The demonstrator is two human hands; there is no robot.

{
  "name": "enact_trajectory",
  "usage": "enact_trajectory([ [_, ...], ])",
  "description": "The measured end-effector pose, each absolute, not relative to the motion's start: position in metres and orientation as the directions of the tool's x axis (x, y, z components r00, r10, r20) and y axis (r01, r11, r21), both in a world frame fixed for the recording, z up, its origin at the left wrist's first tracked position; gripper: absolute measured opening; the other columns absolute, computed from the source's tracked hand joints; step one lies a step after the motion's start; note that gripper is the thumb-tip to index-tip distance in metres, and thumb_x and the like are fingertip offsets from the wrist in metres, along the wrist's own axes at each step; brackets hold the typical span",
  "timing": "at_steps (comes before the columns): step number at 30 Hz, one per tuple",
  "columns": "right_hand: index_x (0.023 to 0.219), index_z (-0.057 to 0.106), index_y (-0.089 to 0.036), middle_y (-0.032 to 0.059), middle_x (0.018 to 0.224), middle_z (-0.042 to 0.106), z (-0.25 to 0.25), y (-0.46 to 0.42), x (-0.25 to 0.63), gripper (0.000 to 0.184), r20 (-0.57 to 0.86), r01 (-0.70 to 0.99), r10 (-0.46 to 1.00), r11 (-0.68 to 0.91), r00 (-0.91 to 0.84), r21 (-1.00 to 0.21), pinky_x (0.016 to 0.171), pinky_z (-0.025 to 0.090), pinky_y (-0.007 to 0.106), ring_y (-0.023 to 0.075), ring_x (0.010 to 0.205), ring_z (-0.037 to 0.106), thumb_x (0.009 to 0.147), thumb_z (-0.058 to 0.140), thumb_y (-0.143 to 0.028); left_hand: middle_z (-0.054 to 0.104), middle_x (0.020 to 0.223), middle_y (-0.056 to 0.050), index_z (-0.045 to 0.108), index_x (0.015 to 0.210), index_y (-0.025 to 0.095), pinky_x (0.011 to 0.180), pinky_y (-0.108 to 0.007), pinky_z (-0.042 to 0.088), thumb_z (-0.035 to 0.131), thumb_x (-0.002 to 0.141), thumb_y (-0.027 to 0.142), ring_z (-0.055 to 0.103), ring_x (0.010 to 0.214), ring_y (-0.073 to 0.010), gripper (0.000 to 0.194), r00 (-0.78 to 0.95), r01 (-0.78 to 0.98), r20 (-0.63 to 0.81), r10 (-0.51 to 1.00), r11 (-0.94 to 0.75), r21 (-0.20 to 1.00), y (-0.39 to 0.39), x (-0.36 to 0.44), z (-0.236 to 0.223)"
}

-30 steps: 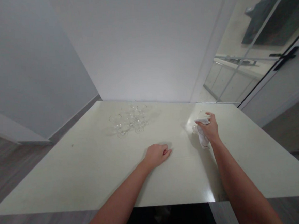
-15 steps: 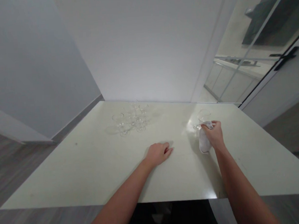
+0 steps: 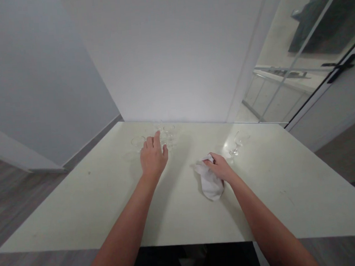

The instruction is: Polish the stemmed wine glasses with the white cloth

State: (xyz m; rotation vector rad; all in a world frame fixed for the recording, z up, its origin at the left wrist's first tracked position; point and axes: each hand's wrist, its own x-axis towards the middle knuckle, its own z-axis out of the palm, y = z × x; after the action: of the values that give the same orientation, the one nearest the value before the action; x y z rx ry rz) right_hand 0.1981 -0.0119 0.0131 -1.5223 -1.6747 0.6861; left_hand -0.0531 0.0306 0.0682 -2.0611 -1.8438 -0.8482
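My left hand [image 3: 153, 155] reaches over the near side of a group of clear stemmed glasses [image 3: 168, 129] at the back left of the table. Its fingers are apart, and it partly hides the glasses; whether it touches one I cannot tell. In my right hand [image 3: 219, 166] a white cloth [image 3: 210, 183] is pinched near its top, the rest hanging down over the middle of the table. A single stemmed glass [image 3: 238, 144] stands apart at the back right, beyond my right hand.
The pale table [image 3: 79, 212] backs onto a white wall [image 3: 172, 60]. To the right are glass panes and a door with a black handle [image 3: 343, 68]. Wood-look floor lies beyond the table's sides.
My left hand has moved left and away from me to the glass group, its fingers spreading. My right hand has drawn the cloth left and nearer, off the single glass.
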Motion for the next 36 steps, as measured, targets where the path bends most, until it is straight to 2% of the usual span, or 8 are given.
enact_trajectory([
  [5, 0.070, 0.049, -0.021, -0.0049, 0.063, 0.048, -0.007, -0.002, 0.200, 0.023, 0.232, 0.602, 0.972, 0.169, 0.028, -0.780, 0.058, 0.029, 0.025, 0.0128, 0.061, 0.044, 0.084, 0.053, -0.038, 0.053, 0.111, -0.016, 0.047, 0.133, 0.016, 0.074, -0.036, 0.048, 0.047, 0.092, 0.031, 0.057, 0.099, -0.0311, 0.043, 0.044, 0.992, 0.503, 0.863, -0.098, 0.082, 0.042, -0.055, 0.075],
  [12, 0.071, 0.052, -0.021, -0.0039, 0.063, 0.050, -0.008, -0.003, 0.198, 0.023, 0.222, 0.597, 0.973, 0.147, 0.054, -0.789, 0.058, 0.030, 0.026, 0.0138, 0.061, 0.046, 0.084, 0.052, -0.039, 0.050, 0.104, -0.011, 0.061, 0.103, 0.020, 0.067, -0.033, 0.049, 0.056, 0.089, 0.035, 0.057, 0.094, -0.0280, 0.021, 0.058, 0.984, 0.492, 0.869, -0.133, 0.119, 0.040, -0.053, 0.076],
  [19, 0.084, 0.047, -0.025, -0.0051, 0.064, 0.047, -0.011, -0.004, 0.203, 0.021, 0.183, 0.400, 0.929, 0.041, 0.322, -0.916, 0.059, 0.033, 0.026, 0.0163, 0.063, 0.049, 0.091, 0.037, -0.041, 0.042, 0.121, -0.013, 0.060, 0.087, 0.019, 0.096, -0.046, 0.044, 0.068, 0.083, 0.028, 0.048, 0.114, -0.0319, 0.012, 0.111, 0.926, 0.614, 0.782, -0.306, 0.222, 0.025, -0.044, 0.065],
  [22, 0.086, 0.044, -0.025, -0.0055, 0.065, 0.047, -0.011, -0.003, 0.208, 0.014, 0.166, 0.394, 0.933, 0.029, 0.319, -0.919, 0.058, 0.032, 0.026, 0.0169, 0.062, 0.048, 0.089, 0.039, -0.038, 0.036, 0.136, -0.013, 0.057, 0.086, 0.019, 0.102, -0.047, 0.042, 0.065, 0.085, 0.025, 0.044, 0.126, -0.0320, 0.010, 0.132, 0.842, 0.596, 0.792, -0.407, 0.354, 0.021, -0.039, 0.059],
  [25, 0.082, 0.043, -0.025, -0.0054, 0.064, 0.046, -0.007, -0.004, 0.210, 0.017, 0.192, 0.424, 0.937, 0.053, 0.292, -0.904, 0.059, 0.033, 0.026, 0.0168, 0.063, 0.048, 0.089, 0.043, -0.040, 0.041, 0.135, -0.012, 0.052, 0.094, 0.020, 0.093, -0.040, 0.049, 0.064, 0.085, 0.025, 0.048, 0.126, -0.0276, 0.015, 0.126, 0.691, 0.549, 0.826, -0.470, 0.549, 0.019, -0.032, 0.049],
  [29, 0.075, 0.047, -0.023, -0.0048, 0.062, 0.044, -0.004, -0.008, 0.208, 0.028, 0.236, 0.439, 0.949, 0.124, 0.209, -0.890, 0.058, 0.033, 0.026, 0.0157, 0.062, 0.046, 0.092, 0.040, -0.045, 0.050, 0.129, -0.012, 0.036, 0.123, 0.023, 0.087, -0.037, 0.052, 0.072, 0.076, 0.031, 0.059, 0.111, -0.0225, 0.059, 0.012, 0.462, 0.521, 0.853, -0.467, 0.754, 0.020, -0.017, 0.030],
  [32, 0.077, 0.061, -0.020, 0.0018, 0.080, 0.058, -0.004, -0.009, 0.206, 0.030, 0.313, 0.489, 0.942, 0.219, 0.119, -0.844, 0.067, 0.039, 0.029, 0.0175, 0.075, 0.054, 0.091, 0.045, -0.042, 0.054, 0.125, -0.012, 0.025, 0.129, 0.024, 0.083, -0.035, 0.052, 0.080, 0.067, 0.035, 0.064, 0.101, -0.0205, 0.084, -0.044, 0.266, 0.424, 0.904, -0.399, 0.877, 0.023, -0.006, 0.014],
  [36, 0.086, 0.073, -0.023, 0.0091, 0.121, 0.057, 0.002, -0.013, 0.205, 0.021, 0.432, 0.712, 0.902, 0.304, -0.001, -0.633, 0.093, 0.036, 0.042, 0.0264, 0.110, 0.051, 0.085, 0.057, -0.037, 0.061, 0.098, -0.004, 0.037, 0.119, 0.021, 0.076, -0.029, 0.051, 0.071, 0.076, 0.036, 0.065, 0.085, -0.0151, 0.057, 0.057, 0.145, 0.327, 0.943, -0.332, 0.932, 0.023, 0.000, 0.002],
])
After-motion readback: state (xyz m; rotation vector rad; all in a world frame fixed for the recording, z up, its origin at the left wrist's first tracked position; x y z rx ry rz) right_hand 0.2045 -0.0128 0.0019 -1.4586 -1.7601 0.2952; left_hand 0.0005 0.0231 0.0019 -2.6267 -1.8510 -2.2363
